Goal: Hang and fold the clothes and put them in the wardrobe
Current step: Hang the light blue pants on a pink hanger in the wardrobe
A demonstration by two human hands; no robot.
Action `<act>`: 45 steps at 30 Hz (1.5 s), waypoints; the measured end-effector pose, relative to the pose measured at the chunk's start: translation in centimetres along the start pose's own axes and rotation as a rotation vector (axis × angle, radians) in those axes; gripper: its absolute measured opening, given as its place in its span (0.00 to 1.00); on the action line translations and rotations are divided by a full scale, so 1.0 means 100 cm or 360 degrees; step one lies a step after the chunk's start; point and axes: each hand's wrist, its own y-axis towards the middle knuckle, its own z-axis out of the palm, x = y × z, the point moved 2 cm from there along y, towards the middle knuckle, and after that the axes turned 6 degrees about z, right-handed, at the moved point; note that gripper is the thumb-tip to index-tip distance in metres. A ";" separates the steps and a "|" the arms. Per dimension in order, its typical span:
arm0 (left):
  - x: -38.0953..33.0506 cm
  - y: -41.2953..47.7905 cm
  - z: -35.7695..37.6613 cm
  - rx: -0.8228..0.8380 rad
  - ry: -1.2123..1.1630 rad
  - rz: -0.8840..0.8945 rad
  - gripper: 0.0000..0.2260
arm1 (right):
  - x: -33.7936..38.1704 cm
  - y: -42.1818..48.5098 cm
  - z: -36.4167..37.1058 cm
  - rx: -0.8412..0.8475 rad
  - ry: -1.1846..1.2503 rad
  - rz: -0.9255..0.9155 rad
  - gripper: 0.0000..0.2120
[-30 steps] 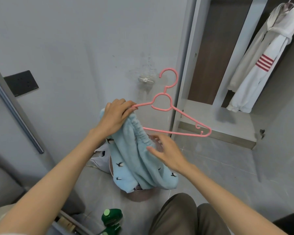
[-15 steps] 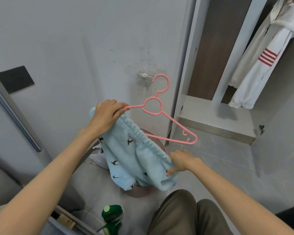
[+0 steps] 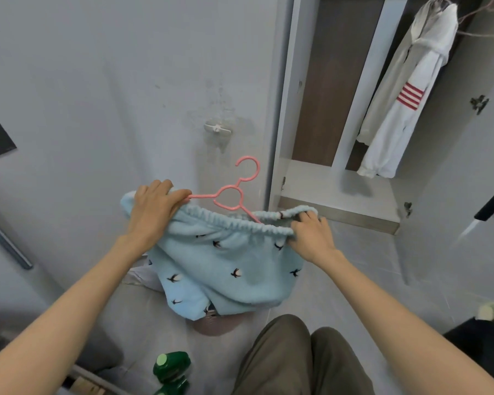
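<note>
A light blue fleece garment printed with small dark birds (image 3: 228, 260) hung in the air in front of the person, its gathered elastic waistband stretched wide between both hands. The left hand (image 3: 154, 206) had its fingers curled over one end of the waistband and, with it, the end of one arm of a thin pink plastic hanger (image 3: 231, 193), gripping cloth and hanger together. The right hand (image 3: 311, 235) pinched the other end of the waistband, fingers bent over the rim and the thumb hidden behind the cloth. The hanger stood tilted, hook uppermost, and its other arm ran down inside the waistband opening, where its tip was out of sight. The garment's lower part sagged over a dusty pink round basket (image 3: 220, 326) on the floor, covering most of it. Behind the hands rose a plain grey wall (image 3: 97, 81) with a small white stick-on hook (image 3: 218, 128). To the right the white wardrobe (image 3: 340, 189) stood open, well apart from the blue garment, and a white hooded top with red stripes on the sleeve (image 3: 402, 109) hung inside it. A dark green bottle with a pale green cap (image 3: 170, 366) stood near the lower edge, beside the person's olive trousers (image 3: 291, 360).
</note>
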 end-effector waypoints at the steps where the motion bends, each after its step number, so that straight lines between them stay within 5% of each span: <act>1: -0.001 0.000 0.002 -0.0022 -0.0006 -0.0085 0.10 | 0.004 0.001 -0.007 -0.0078 0.0055 -0.0084 0.14; 7: -0.009 0.008 0.003 -0.0178 -0.0204 -0.0440 0.11 | 0.029 -0.002 -0.045 -0.0247 0.0780 -0.0535 0.11; 11: -0.011 0.007 0.000 -0.0252 -0.0331 -0.0408 0.10 | 0.021 0.004 -0.058 -0.0757 0.0923 -0.0224 0.24; 14: -0.009 0.005 -0.001 -0.0281 -0.0395 -0.0390 0.10 | 0.008 0.014 -0.052 -0.0568 0.1002 0.0038 0.39; 18: -0.008 0.003 0.000 -0.0256 -0.0436 -0.0406 0.10 | 0.001 0.018 -0.042 -0.0200 0.1053 0.0043 0.13; 29: -0.007 -0.001 -0.005 -0.0255 -0.0515 -0.0410 0.11 | 0.013 0.014 -0.069 -0.0176 0.0616 -0.0335 0.12; 33: -0.003 -0.001 -0.005 -0.0296 -0.0485 -0.0500 0.11 | 0.017 0.002 -0.075 -0.0199 0.0570 -0.0460 0.40; 35: 0.001 -0.001 -0.004 -0.0303 -0.0494 -0.0541 0.11 | 0.021 -0.006 -0.074 -0.0258 0.0489 -0.0514 0.45; 40: 0.011 0.000 -0.006 -0.0352 -0.0542 -0.0708 0.12 | 0.020 -0.010 -0.063 -0.0401 -0.0045 -0.0619 0.27; 43: 0.014 0.001 -0.007 -0.0367 -0.0575 -0.0698 0.11 | 0.017 -0.007 -0.065 -0.0512 0.0068 -0.0429 0.16; 45: 0.015 0.002 -0.007 -0.0367 -0.0598 -0.0702 0.11 | 0.018 -0.003 -0.068 -0.0495 0.0101 -0.0367 0.18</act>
